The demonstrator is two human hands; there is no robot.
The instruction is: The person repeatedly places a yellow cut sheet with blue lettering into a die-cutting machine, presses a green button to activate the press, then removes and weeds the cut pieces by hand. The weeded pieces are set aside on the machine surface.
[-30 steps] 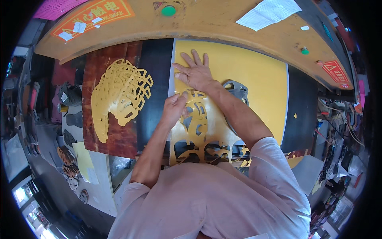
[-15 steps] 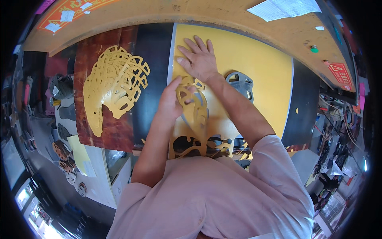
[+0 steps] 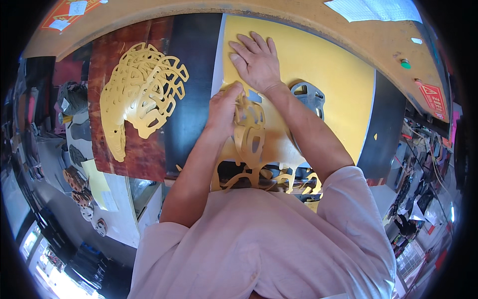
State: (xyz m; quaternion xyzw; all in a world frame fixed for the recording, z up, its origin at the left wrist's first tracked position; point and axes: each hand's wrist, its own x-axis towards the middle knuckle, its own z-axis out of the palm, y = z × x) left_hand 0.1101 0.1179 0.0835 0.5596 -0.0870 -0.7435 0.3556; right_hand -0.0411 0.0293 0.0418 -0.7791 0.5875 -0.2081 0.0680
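left hand (image 3: 223, 106) grips a yellow cutout piece (image 3: 244, 133).

A green button (image 3: 405, 64), red label (image 3: 430, 100) and white paper (image 3: 374, 10) sit on a tan panel (image 3: 298, 12).

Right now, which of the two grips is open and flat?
The right grip, palm down on the smooth yellow sheet; the left grip is curled, holding a yellow perforated piece.
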